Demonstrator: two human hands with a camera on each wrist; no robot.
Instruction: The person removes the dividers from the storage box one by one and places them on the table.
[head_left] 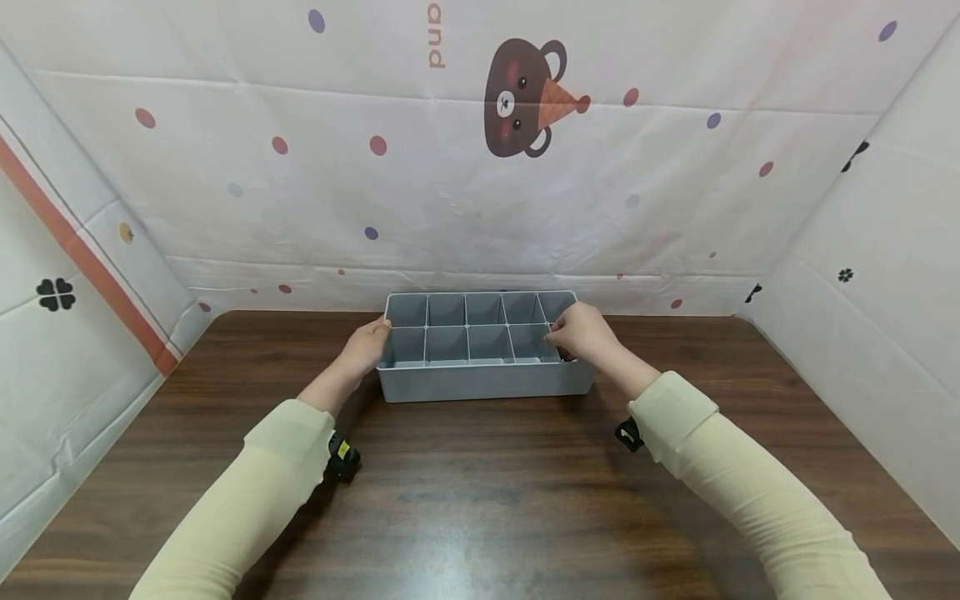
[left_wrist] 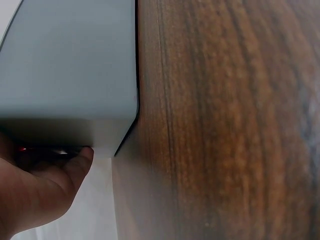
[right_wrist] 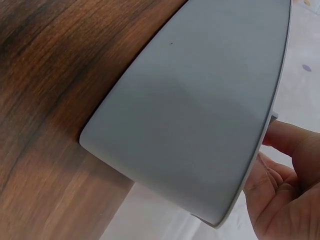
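Observation:
A grey plastic organizer box (head_left: 486, 383) stands on the table, split by thin upright dividers into two rows of open compartments. At its left end my left hand (head_left: 367, 343) grips the end wall. In the left wrist view, that hand's curled fingers (left_wrist: 75, 167) sit against the box's end, partly hidden by it. My right hand (head_left: 585, 332) reaches over the right end and pinches near a divider (head_left: 550, 327) by the last compartments. Thumb and fingers disappear behind the rim in the right wrist view, so the fingertips are hidden. Something small and dark shows beneath the right hand.
The dark wood table (head_left: 465, 492) spreads in front and to both sides of the box. Close behind the box hangs a white printed sheet (head_left: 420, 200), and similar sheets flank the table. Small black devices (head_left: 343, 457) are strapped at both wrists.

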